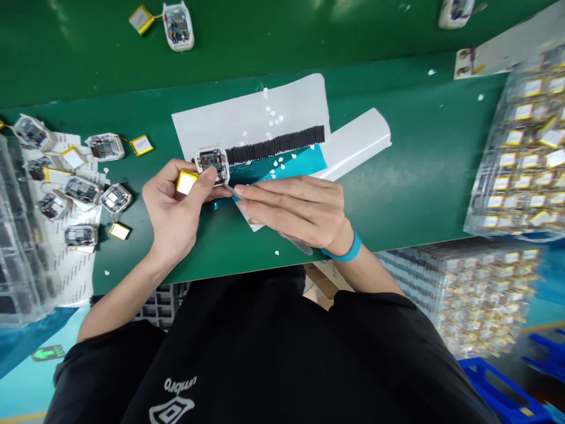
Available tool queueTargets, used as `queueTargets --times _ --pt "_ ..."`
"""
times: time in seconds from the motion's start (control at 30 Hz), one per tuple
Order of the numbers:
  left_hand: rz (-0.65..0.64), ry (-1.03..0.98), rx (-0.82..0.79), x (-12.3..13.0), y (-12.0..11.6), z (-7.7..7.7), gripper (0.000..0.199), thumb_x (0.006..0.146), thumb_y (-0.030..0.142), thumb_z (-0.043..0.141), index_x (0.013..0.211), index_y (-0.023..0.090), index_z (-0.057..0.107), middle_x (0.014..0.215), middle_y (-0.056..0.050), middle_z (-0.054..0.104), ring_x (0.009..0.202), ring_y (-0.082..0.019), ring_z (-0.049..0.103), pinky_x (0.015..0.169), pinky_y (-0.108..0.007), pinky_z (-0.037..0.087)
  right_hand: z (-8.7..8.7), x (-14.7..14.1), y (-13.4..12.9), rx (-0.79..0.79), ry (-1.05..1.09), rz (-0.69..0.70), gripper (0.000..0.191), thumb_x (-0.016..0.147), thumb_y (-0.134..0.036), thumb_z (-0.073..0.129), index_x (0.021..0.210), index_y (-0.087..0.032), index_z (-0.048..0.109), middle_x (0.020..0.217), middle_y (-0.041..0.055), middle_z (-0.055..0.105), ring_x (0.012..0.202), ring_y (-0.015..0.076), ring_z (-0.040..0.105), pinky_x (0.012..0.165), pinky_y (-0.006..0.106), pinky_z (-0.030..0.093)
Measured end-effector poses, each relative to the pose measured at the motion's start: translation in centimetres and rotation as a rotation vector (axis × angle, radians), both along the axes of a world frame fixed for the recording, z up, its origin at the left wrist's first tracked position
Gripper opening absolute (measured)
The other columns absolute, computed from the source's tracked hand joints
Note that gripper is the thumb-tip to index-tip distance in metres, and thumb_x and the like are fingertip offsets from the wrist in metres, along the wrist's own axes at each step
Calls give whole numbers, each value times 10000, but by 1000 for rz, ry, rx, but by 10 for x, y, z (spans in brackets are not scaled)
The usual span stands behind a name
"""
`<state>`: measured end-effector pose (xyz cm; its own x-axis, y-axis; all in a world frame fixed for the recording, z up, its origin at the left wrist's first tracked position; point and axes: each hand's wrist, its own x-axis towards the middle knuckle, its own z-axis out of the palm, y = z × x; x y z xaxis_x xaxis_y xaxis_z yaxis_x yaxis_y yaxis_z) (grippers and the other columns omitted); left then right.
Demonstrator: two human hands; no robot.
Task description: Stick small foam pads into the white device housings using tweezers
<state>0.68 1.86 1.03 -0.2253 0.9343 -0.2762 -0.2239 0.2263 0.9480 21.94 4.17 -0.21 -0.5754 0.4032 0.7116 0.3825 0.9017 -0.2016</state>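
Note:
My left hand (176,206) is closed on a small white watch-like housing (226,160) with an exposed circuit board. Its thumb presses near the lower edge of the board. A yellow-edged battery (187,182) sits between the housing and my palm. My right hand (300,209) pinches metal tweezers (301,244), whose tip touches or nearly touches the housing's lower right corner. Just behind the housing, a row of black strips (278,144) lies on a white backing sheet (251,115), with a blue film (304,162) beside it.
Several open housings (115,198) with wired batteries lie at left, near clear trays (22,235). Another housing (179,26) rests on the raised back ledge. At right are a battery-filled tray (507,182) and a metal bracket (498,50). Small white stickers are scattered over the green table (424,176).

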Motion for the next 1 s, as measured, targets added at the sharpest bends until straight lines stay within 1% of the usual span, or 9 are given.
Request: queueTargets --times 0.2,0.37,0.5,0.6,0.7,0.77,0.83,0.93,1.0 --pt "-22 26 53 -2 0 -4 330 786 431 956 831 230 698 761 37 740 608 -162 773 619 -268 675 5 2 -1 -19 30 -7 147 1010 -249 737 1152 -249 777 1220 -9 817 1079 137 804 861 250 694" --pt "-15 44 64 -1 1 -10 424 728 493 982 833 212 683 750 47 747 635 -157 784 668 -253 691 -3 -3 5 30 78 -18 136 994 -249 763 1116 -189 769 1114 10 844 977 140 821 767 252 683" --pt "-174 54 111 -5 4 -16 460 705 454 1001 918 189 690 821 9 790 625 -156 777 677 -270 696 -11 -2 10 73 133 -38 142 1009 -258 741 1125 -178 759 1110 26 846 963 156 826 772 272 698" --pt "-273 212 216 -26 30 -24 447 751 362 984 1027 186 680 777 13 785 594 -161 769 584 -249 655 -14 0 13 86 170 -68 139 1026 -240 709 1133 -163 752 1089 36 850 952 159 825 795 278 704" --pt "-153 603 314 -70 85 -31 570 691 249 1021 1134 160 673 701 88 725 527 -114 719 477 -188 556 -17 -1 15 94 196 -98 133 1042 -251 687 1142 -193 752 1095 6 850 946 141 823 800 263 705" --pt "-112 850 218 -101 123 -30 551 707 228 1005 1167 137 716 624 125 651 544 -126 709 600 -256 633 -18 -3 16 88 217 -108 134 1064 -255 651 1146 -215 750 1105 -13 849 961 130 823 815 260 709" --pt "-106 954 192 -123 149 -24 413 685 200 1014 1002 112 764 652 83 677 846 -237 780 921 -439 667 -19 -7 16 80 231 -101 136 1073 -248 632 1138 -200 743 1094 -7 850 957 131 823 823 267 714" --pt "-104 1032 241 -130 168 -16 400 729 122 976 1066 106 761 1108 -28 791 1438 -363 516 1270 -611 398 -20 -11 15 96 217 -75 121 1062 -240 651 1120 -172 733 1063 5 854 912 135 822 806 270 716" --pt "-133 1029 280 -121 178 -16 503 769 28 913 1226 126 729 1340 -12 730 1525 -299 397 1351 -572 254 -21 -13 14 121 216 -58 116 1048 -237 672 1115 -163 733 1051 9 855 893 139 821 784 269 714"
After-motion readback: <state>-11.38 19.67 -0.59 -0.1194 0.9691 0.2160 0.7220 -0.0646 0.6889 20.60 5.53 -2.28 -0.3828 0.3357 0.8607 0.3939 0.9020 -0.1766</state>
